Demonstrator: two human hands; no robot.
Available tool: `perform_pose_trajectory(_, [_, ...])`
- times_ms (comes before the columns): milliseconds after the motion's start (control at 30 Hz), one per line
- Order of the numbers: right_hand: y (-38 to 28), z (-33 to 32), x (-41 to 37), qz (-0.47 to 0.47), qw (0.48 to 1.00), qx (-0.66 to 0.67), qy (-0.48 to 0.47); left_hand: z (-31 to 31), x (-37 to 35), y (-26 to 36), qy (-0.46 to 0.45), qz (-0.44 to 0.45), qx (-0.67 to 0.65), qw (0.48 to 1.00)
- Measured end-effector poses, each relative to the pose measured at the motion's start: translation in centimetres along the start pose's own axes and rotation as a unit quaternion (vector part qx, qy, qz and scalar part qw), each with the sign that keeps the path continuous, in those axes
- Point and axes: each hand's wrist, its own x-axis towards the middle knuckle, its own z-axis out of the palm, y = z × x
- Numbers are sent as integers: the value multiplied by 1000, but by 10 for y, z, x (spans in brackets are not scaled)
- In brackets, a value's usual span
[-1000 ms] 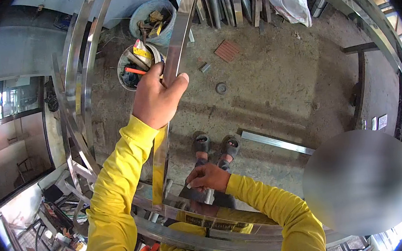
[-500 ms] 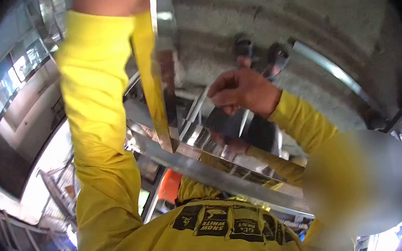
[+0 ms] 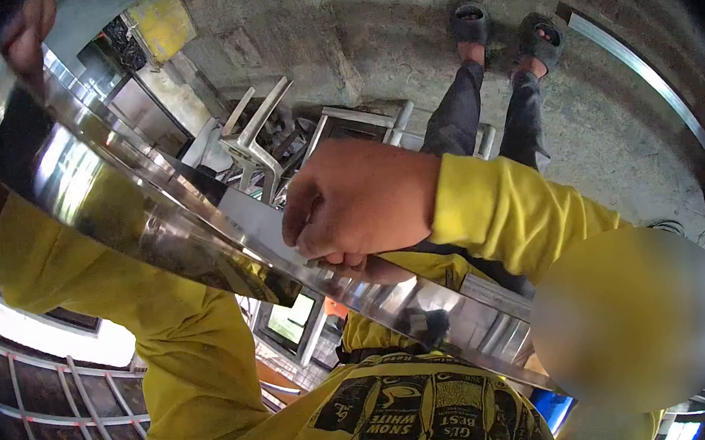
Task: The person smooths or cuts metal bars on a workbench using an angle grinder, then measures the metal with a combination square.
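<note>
My left hand [image 3: 27, 35], at the upper left edge of the view, has its fingers curled around the far end of a mirror-like metal strip [image 3: 127, 212]. That strip slants down toward my chest and reflects my yellow sleeve. Under and beside it runs a long polished metal bar [image 3: 464, 324], which passes in front of my waist. My right hand [image 3: 363, 202] is closed, thumb against fingers, at the upper edge of the bar near the strip's lower end. What its fingers pinch, if anything, is hidden.
On the concrete floor [image 3: 333, 18] are my sandalled feet [image 3: 469, 22] and a long metal length [image 3: 644, 73] to the right. Metal offcuts and a frame [image 3: 256, 140] stand beyond the bar. A barred metal grid [image 3: 65, 409] is at lower left.
The mirror-like strip has swung from upright to slanting left, with my left hand moving down and left. My right hand has come left and nearer, to the bar's edge.
</note>
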Motion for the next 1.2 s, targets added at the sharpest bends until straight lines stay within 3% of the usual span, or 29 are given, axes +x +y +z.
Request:
perform_pose_trajectory(100, [-1,5,15,-18,993,-120,-4,2,-1,-1,5,1,3,1000])
perform_pose_trajectory(233, [-21,7,15,70,997,-10,4,9,-3,-4,6,-2,5,1000])
perform_pose_trajectory(267, [-11,10,34,4,986,-169,-5,10,-4,-5,4,-6,5,1000])
perform_pose_trajectory(367, [-26,2,31,37,974,-203,-92,12,-4,-9,3,-11,3,1000])
perform_pose_trajectory(400, [-28,5,30,32,974,-220,-51,14,-3,-13,2,-12,-1,1000])
perform_pose_trajectory(467, [-6,11,35,-113,963,-244,-25,13,-3,-10,4,-11,1,1000])
perform_pose_trajectory(533, [-14,12,31,-123,966,-227,2,11,-3,-8,5,-9,1,1000])
perform_pose_trajectory(567, [-23,14,28,-60,978,-198,17,12,-2,-9,6,-8,1,1000])
perform_pose_trajectory(633, [-28,14,23,-27,980,-193,28,13,-2,-11,10,-6,-4,1000])
perform_pose_trajectory(700, [-20,15,21,-87,967,-240,21,13,-1,-9,10,-3,-3,1000])
perform_pose_trajectory(800, [-28,10,17,-46,981,-185,-14,11,1,-6,11,0,-2,1000])
perform_pose_trajectory(900, [-20,16,26,-93,978,-188,4,13,1,-7,13,-2,-2,1000])
perform_pose_trajectory(1200, [-30,17,14,-33,980,-190,44,14,2,-4,16,2,-6,1000])
